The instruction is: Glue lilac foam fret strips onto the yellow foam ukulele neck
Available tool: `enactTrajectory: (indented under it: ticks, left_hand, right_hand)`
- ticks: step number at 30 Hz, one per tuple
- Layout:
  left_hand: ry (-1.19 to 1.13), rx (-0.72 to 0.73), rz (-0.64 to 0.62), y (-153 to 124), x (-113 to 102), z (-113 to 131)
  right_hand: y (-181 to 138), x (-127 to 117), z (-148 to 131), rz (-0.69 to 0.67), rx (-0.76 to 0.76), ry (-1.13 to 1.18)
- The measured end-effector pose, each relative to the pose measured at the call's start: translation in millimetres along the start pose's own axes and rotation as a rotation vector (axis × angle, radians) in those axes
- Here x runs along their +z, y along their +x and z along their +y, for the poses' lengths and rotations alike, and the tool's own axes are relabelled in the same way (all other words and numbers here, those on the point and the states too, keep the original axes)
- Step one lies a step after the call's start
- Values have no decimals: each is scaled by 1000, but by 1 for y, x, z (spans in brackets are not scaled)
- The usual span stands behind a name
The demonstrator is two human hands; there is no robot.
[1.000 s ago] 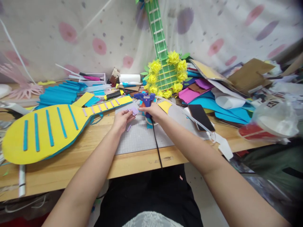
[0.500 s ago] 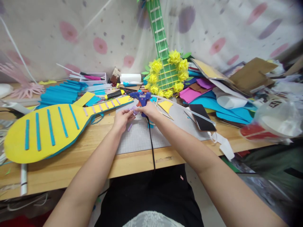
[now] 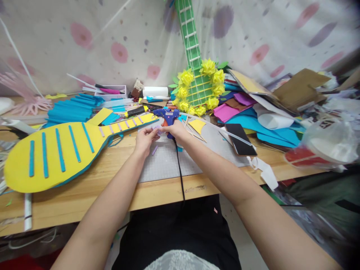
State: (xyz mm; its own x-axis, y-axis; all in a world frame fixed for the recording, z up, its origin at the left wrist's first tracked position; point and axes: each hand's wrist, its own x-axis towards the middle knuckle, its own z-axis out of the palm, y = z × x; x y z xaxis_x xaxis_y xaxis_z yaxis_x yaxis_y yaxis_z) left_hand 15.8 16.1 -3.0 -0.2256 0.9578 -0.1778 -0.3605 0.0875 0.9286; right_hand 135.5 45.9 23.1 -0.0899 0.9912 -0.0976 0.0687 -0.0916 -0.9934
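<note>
My right hand is closed round the handle of a blue glue gun, its nozzle pointing left. A black cord hangs from the gun over the table edge. My left hand pinches a small purple strip, partly hidden by the fingers of both hands. Another purple strip lies below on the grey cutting mat. Left of my hands rests a yellow guitar-shaped cutout with blue bars on its body and purple strips along its neck.
A green guitar model with yellow flowers leans on the back curtain. Right of the mat are a phone, stacked coloured paper and a plastic-covered bucket. Blue crepe paper and a pen box stand at back left.
My left fingers have shifted slightly over the purple strip, so less of it shows. The glue gun stays nearly in place in my right hand.
</note>
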Motion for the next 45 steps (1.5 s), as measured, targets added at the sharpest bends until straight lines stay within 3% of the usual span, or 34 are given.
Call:
enactTrajectory:
  ticks: [22, 45]
  left_hand:
    - [26, -63, 21, 2, 0, 0]
    - [-107, -165, -138, -1, -1, 8]
  right_hand:
    - [-1, 4, 7, -42, 14, 52]
    - [5, -7, 9, 39, 21, 67]
